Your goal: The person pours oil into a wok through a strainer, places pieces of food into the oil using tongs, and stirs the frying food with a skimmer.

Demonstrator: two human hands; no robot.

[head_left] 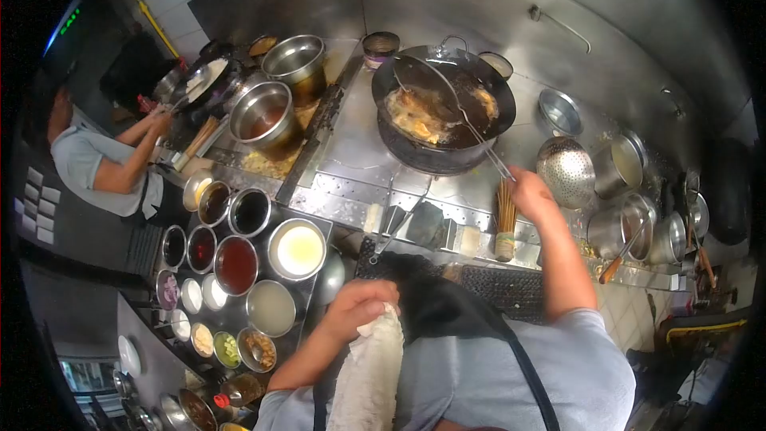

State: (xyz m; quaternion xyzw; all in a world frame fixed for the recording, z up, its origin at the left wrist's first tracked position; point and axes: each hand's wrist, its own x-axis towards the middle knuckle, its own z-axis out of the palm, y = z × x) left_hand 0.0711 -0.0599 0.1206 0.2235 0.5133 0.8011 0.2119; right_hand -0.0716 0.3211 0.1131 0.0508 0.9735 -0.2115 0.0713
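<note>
My right hand point(533, 194) is closed around the long metal handle of a skimmer point(472, 129). Its round rim reaches into a black wok point(501, 129) of dark oil, where golden battered pieces point(419, 120) are frying. My left hand point(359, 307), close to my body, has its fingers wrapped round the top of a white towel point(369, 371). Just below my right hand stands a bamboo wok brush point(506, 223). A pair of metal tongs point(403, 219) lies on the stove front.
Sauce and ingredient bowls point(237, 266) crowd the left side. Two steel pots point(262, 116) stand left of the wok. A perforated ladle point(565, 172) and several steel pots point(618, 166) are on the right. At far left a co-worker point(104, 161) handles another wok point(209, 80).
</note>
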